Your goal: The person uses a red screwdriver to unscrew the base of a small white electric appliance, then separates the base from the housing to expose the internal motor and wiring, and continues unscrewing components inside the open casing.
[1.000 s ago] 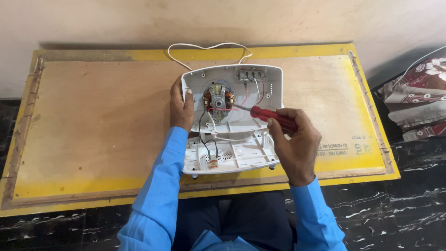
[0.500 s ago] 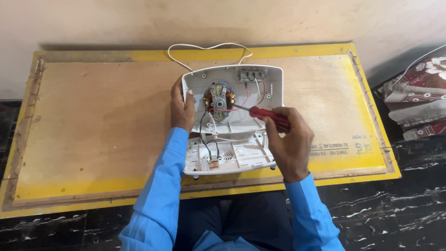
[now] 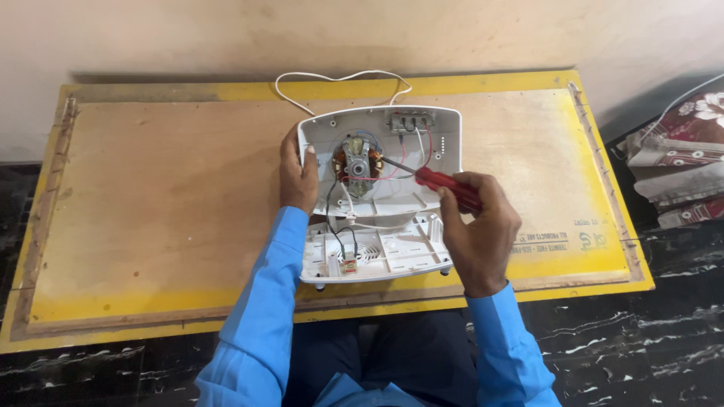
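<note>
The yellow-edged plywood tabletop (image 3: 151,196) stands against a pale plastered wall (image 3: 226,30), over black marbled flooring (image 3: 664,332). The left hand (image 3: 298,173), fingers together, grips the opened white plastic appliance housing (image 3: 445,136). The right hand (image 3: 479,230) is wrapped around a red-handled screwdriver (image 3: 445,188).

A single head-worn camera looks steeply down and forward from above the person's chest — near enough that the blue sleeves fill the lower frame. It faces the wall behind the yellow-edged wooden table (image 3: 151,188), taking in the whole tabletop and the black floor on both sides (no second view shares the scene).
</note>
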